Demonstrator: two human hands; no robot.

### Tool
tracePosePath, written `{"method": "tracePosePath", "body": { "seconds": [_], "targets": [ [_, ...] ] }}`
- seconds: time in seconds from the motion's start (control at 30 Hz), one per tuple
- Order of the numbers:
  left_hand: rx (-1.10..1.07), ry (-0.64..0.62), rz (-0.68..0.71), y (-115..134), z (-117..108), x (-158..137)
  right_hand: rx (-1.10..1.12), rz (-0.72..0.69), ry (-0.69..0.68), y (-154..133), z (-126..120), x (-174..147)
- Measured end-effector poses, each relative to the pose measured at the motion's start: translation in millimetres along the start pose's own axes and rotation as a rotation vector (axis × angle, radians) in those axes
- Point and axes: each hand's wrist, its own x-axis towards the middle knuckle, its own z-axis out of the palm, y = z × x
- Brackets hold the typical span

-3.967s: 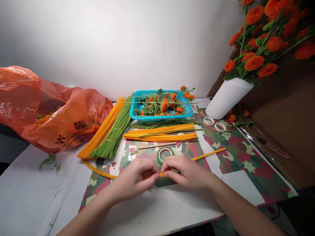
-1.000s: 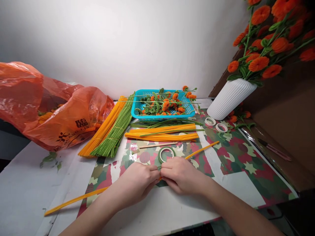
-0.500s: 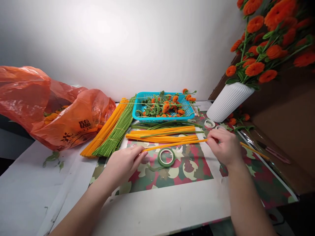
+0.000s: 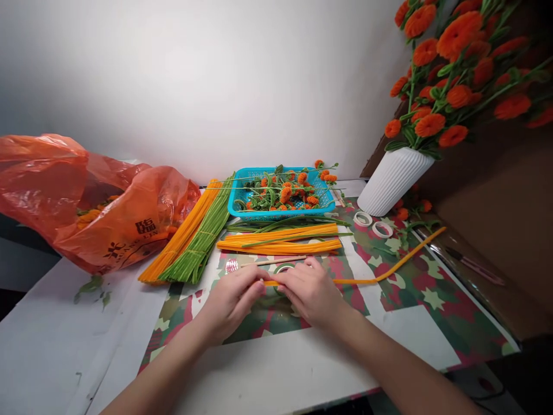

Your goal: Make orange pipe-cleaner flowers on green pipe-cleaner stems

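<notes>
An orange pipe cleaner (image 4: 401, 266) runs from between my hands out to the right, bent upward at its far part. My left hand (image 4: 231, 297) pinches its left end. Close beside it, my right hand (image 4: 309, 289) grips the same pipe cleaner a short way along. Partly hidden behind my right hand lies a roll of green tape (image 4: 284, 269) on the camouflage-patterned mat. A thin wooden stick (image 4: 276, 261) rests just beyond my fingers. Farther back are loose orange pipe cleaners (image 4: 280, 246) with some green ones.
A blue basket (image 4: 280, 214) holds small orange flowers and green stems. Left of it lie orange and green pipe-cleaner bundles (image 4: 203, 230) and an orange plastic bag (image 4: 129, 213). At right stand a white vase (image 4: 393, 181) of orange flowers, two white tape rolls (image 4: 382, 230) and a pen-like tool (image 4: 473, 266).
My right hand has slid left along the pipe cleaner, close to my left hand. Its right part now sticks out free. The wooden stick has come into sight, and the view has shifted slightly.
</notes>
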Motion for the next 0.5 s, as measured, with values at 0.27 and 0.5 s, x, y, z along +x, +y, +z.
{"method": "tracePosePath", "body": {
  "seconds": [0.27,0.5],
  "targets": [
    [0.488,0.074,-0.022,-34.5,-3.9,11.7,0.184,0.404,0.089,5.2,-5.9,-4.5],
    [0.338,0.124,-0.083,-27.4,-3.1,12.5,0.229,0.327,0.154,4.0,-0.8,-2.1]
  ]
}}
